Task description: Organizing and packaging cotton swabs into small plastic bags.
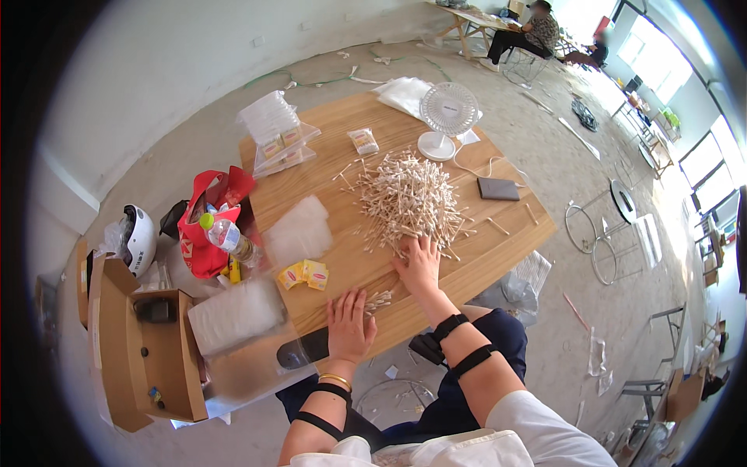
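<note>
A big heap of cotton swabs (408, 194) lies on the wooden table (358, 117). At its near edge, my right hand (421, 265) rests with fingers apart, the fingertips touching the swabs. My left hand (349, 325) lies palm down by the table's near edge, its fingers stretched out. Beside it, toward my right hand, is a small bunch of swabs (380, 300); whether the hand touches it is hard to tell. Yellow-and-white cards (304, 274) lie just beyond my left hand. Past these is a stack of clear plastic bags (299, 230).
A white fan (449, 113) and a dark power bank (498, 189) stand beyond the heap. Filled clear packs (272, 132) are at the far left corner. A red bag (204, 233), bottle (226, 235) and open cardboard box (148, 350) flank the left side. Two people sit far off.
</note>
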Available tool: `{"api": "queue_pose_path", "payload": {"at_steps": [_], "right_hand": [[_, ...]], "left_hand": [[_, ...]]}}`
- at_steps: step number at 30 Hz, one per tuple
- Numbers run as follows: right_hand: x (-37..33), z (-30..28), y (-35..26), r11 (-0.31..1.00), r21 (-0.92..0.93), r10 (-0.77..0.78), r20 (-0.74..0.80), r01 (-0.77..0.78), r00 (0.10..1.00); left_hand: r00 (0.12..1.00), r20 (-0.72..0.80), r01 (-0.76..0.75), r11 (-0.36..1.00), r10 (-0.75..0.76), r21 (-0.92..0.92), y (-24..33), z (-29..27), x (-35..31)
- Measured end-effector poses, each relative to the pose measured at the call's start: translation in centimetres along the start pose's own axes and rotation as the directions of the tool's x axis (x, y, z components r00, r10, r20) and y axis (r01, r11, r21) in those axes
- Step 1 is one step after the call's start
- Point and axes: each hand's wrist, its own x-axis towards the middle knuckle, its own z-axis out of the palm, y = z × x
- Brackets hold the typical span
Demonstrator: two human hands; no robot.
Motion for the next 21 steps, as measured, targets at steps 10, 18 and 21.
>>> {"api": "queue_pose_path", "payload": {"at_steps": [10, 18, 21], "right_hand": [[-4.5, 0.7, -2.1, 0.943, 0.241, -0.254, 0.075, 0.230, 0.964], [-3.5, 0.3, -1.2, 0.882, 0.356, -0.394, 0.195, 0.310, 0.898], [-3.9, 0.2, -2.5, 0.886, 0.313, -0.406, 0.171, 0.341, 0.898]], "left_hand": [[0.999, 0.003, 0.051, 0.998, -0.051, 0.042, -0.6, 0.5, -0.3], [0.991, -0.105, 0.078, 0.997, -0.079, -0.020, -0.7, 1.0, -1.0], [0.986, -0.160, 0.034, 0.999, -0.038, -0.029, -1.6, 1.5, -1.5]]}}
